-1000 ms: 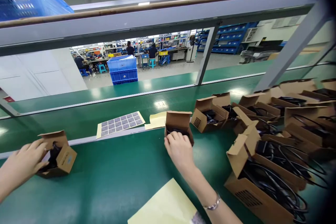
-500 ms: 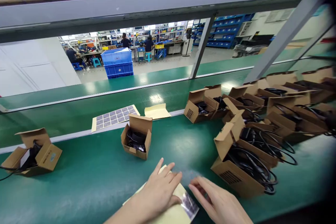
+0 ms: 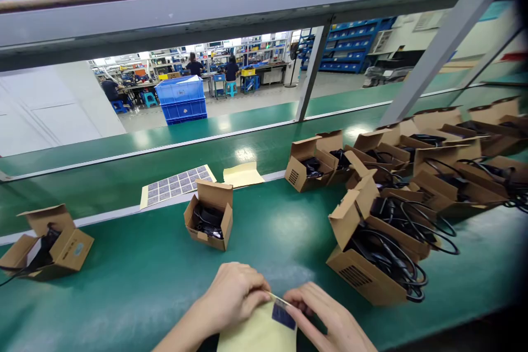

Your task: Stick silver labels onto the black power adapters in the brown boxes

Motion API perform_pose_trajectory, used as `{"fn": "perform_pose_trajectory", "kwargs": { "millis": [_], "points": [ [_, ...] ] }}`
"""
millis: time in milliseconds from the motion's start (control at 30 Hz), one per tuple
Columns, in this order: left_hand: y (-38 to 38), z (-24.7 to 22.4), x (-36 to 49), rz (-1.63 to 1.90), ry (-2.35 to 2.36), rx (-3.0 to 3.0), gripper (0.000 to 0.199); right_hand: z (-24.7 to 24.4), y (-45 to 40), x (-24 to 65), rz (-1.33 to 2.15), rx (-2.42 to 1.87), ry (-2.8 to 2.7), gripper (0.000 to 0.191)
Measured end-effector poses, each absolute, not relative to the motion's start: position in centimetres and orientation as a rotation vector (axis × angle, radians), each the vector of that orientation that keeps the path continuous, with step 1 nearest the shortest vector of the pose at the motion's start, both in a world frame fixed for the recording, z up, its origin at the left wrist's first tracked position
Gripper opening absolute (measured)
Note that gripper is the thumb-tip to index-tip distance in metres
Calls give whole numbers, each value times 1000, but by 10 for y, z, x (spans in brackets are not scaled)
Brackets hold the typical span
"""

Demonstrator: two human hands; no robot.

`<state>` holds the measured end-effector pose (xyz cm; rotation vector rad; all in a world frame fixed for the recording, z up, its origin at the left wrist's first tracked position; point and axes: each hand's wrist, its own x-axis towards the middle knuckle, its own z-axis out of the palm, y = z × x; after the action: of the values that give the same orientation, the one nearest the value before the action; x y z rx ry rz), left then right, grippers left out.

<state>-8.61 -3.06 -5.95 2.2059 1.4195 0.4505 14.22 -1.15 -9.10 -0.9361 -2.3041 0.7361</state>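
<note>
My left hand presses down on a yellow backing sheet at the near edge of the green belt. My right hand pinches a small dark sticker at the sheet's upper corner, lifting its edge. Just beyond my hands stands an open brown carton with a black corded device inside. Another open carton with black contents sits at the far left.
Several open cartons with black cables crowd the right side of the belt. A sticker sheet and a bare yellow backing sheet lie on the rail behind. Grey frame bars cross overhead. Blue crates and seated people are far back.
Both hands left the cartons and came together on the yellow sheet near me. The right hand now lifts a sticker from it. The view shifted left and down slightly.
</note>
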Motion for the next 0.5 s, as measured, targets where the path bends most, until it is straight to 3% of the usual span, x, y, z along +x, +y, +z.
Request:
{"fn": "perform_pose_trajectory", "kwargs": {
  "millis": [100,333,500],
  "points": [
    [-33,-45,-82,414,1399,2319,11,-84,-8,141,715,-872,-2353,6],
    [-43,-22,-79,461,1458,2455,15,-61,-8,133,707,-735,-2301,24],
    [-46,-12,-79,472,1482,2336,15,-51,-11,131,339,-562,-2374,24]
  ]
}}
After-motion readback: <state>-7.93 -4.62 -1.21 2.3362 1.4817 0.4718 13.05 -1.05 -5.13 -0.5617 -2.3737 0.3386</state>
